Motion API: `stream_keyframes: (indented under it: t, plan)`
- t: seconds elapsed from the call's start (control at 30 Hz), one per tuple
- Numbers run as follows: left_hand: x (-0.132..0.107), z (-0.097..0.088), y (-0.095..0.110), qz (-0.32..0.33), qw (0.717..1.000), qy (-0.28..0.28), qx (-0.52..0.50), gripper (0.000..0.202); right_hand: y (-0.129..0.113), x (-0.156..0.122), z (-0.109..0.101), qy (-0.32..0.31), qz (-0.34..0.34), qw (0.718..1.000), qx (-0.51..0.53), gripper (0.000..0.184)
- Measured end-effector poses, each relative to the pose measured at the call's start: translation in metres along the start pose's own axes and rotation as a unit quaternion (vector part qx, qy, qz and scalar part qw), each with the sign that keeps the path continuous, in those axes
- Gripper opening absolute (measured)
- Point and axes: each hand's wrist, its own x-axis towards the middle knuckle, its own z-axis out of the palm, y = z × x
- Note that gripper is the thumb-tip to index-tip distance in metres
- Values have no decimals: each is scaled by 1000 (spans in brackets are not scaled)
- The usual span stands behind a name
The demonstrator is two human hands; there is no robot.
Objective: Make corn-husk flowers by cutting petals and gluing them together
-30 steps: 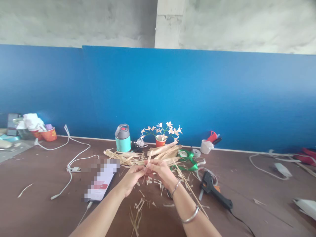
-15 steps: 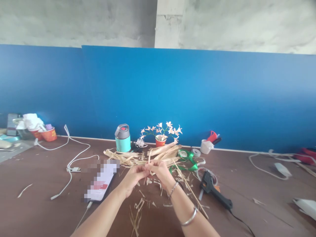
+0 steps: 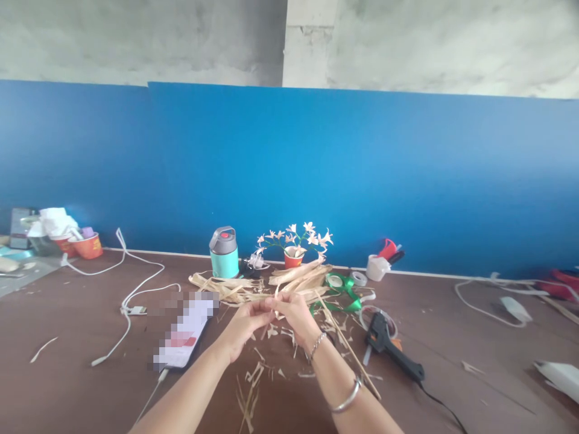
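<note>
My left hand (image 3: 244,325) and my right hand (image 3: 294,312) meet over the brown table (image 3: 81,374), fingertips pinched together on a thin pale husk strip (image 3: 271,301) that stands up between them. Just behind the hands lies a pile of dried husk leaves (image 3: 266,284). Small husk scraps (image 3: 253,386) are scattered on the table under my forearms. A long thin stick (image 3: 346,346) lies beside my right wrist, which wears a bangle and a bracelet.
A black glue gun (image 3: 391,349) lies right of my hands, with green ribbon (image 3: 346,289) and tape rolls behind it. A teal flask (image 3: 225,252), a red cup of paper flowers (image 3: 294,247), a phone (image 3: 185,331) and white cables (image 3: 131,295) stand left and behind.
Both hands stay pinched on the strip and have shifted only slightly; the strip's upper end looks a little shorter above the fingers.
</note>
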Motion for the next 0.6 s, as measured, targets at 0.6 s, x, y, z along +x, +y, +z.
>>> stream_keyframes:
  t: [0.6]
  plan:
    - [0, -1, 0, -1, 1000, 11, 21, 28, 0, 2, -2, -3, -25, 1000, -9, 34]
